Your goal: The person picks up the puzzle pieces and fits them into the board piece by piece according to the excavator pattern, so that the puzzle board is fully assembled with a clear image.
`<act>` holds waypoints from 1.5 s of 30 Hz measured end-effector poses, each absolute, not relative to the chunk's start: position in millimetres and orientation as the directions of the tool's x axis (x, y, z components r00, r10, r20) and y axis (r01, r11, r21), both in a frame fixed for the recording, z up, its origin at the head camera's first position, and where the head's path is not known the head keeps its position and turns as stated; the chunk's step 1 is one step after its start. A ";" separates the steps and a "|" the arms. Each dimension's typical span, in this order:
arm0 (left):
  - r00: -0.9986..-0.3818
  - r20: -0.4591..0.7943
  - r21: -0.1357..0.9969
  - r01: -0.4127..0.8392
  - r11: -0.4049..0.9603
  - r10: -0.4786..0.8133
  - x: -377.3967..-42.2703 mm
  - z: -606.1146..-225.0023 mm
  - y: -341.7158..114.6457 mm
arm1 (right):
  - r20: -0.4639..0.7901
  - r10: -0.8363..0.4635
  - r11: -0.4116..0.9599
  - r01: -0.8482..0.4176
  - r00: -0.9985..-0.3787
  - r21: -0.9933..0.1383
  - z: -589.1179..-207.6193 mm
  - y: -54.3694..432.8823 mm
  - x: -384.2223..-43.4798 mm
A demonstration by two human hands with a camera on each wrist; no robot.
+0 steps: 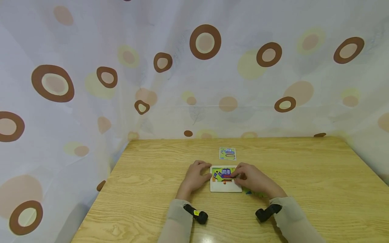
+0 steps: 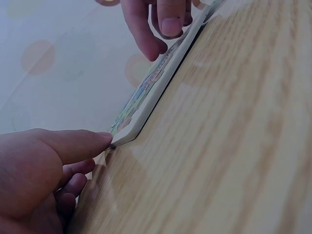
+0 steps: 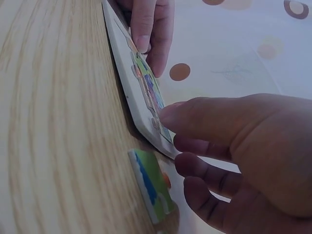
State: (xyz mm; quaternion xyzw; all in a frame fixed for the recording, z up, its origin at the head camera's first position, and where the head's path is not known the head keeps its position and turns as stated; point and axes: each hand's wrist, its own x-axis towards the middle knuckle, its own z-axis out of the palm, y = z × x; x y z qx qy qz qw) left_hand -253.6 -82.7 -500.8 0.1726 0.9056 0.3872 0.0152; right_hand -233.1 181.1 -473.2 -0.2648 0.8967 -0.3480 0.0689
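Observation:
A white-framed jigsaw puzzle board (image 1: 216,187) lies flat on the table, its upper part filled with a colourful digger picture and its lower part bare white. My left hand (image 1: 194,176) rests at the board's left edge; in the left wrist view the straight thumb (image 2: 92,145) touches the corner. Over the right side, my right hand (image 1: 251,177) lays its index finger and thumb on the picture, spread apart. The right wrist view has that thumb (image 3: 187,114) right at the picture surface, the other fingers bent below. A loose green and blue puzzle piece (image 3: 151,183) lies beside the board.
Behind the board lies a small picture card (image 1: 227,154) with a similar digger. Another green piece (image 1: 260,195) is partly hidden under my right forearm. The wooden table (image 1: 146,189) meets a patterned curtain (image 1: 170,121) at the back.

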 end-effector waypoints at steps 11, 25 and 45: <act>-0.939 0.102 0.705 0.301 0.642 0.328 -254.4 -497.5 -82.3 | 0.095 -0.525 0.615 -0.454 -0.846 -0.645 -464.3 190.7 -231.9; -0.933 0.110 0.695 0.319 0.645 0.342 -257.9 -501.5 -83.5 | 0.101 -0.520 0.628 -0.460 -0.848 -0.628 -459.2 210.9 -223.7; -0.936 0.101 0.702 0.308 0.642 0.338 -254.6 -500.9 -83.2 | 0.046 -0.539 0.657 -0.454 -0.841 -0.603 -463.5 224.3 -210.6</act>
